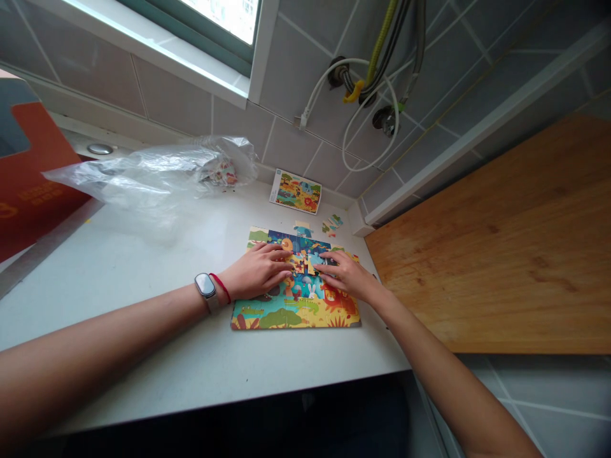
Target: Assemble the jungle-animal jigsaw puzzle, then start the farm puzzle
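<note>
A jigsaw puzzle (286,318) of cartoon animals lies on the white counter (167,356), mostly joined. At its middle, my left hand (260,270) reaches in from the left, fingertips at the edge of a yellowish puzzle piece (298,262). Opposite it, my right hand (351,275) has thumb and fingers on a light-blue puzzle piece (314,261). A narrow seam shows between these two pieces. My palms and fingers cover parts of the picture at both sides. Beyond the puzzle's top edge lies a loose blue elephant piece (303,230).
More loose pieces (330,226) lie near the back corner, beside a printed picture card (296,192). A crumpled clear plastic bag (162,172) and an orange box (38,172) sit at left. A wooden board (501,248) borders the right; hoses (382,44) hang above.
</note>
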Demonstrator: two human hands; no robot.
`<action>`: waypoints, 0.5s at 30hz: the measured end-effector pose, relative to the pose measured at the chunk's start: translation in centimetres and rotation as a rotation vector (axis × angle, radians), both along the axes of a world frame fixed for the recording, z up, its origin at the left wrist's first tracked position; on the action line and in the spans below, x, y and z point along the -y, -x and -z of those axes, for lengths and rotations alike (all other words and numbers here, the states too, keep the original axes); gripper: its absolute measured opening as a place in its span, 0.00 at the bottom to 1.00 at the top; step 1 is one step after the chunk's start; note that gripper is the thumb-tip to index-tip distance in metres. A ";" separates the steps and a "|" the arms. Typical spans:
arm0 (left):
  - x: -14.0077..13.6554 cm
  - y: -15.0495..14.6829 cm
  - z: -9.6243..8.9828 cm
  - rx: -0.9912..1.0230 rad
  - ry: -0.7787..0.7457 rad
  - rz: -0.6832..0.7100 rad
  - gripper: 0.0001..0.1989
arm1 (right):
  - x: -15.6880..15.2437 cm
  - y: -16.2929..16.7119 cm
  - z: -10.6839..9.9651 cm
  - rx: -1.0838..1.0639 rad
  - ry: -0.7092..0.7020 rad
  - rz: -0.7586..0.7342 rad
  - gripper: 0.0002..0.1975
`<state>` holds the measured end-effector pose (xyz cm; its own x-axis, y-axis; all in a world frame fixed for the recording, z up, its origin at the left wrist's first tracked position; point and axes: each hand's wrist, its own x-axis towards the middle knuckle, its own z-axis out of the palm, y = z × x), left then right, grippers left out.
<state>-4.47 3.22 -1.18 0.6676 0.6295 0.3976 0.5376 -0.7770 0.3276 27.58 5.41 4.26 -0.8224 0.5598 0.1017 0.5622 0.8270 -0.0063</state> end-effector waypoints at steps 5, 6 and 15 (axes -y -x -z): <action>0.0 0.0 0.0 -0.003 -0.018 0.002 0.23 | 0.3 0.5 0.3 -0.001 0.015 0.019 0.14; 0.0 0.0 0.0 -0.003 -0.018 -0.002 0.23 | 0.3 0.7 0.4 0.007 0.018 0.019 0.14; -0.1 -0.1 0.2 0.044 0.009 0.003 0.22 | 0.4 1.3 -0.2 0.123 0.080 0.046 0.20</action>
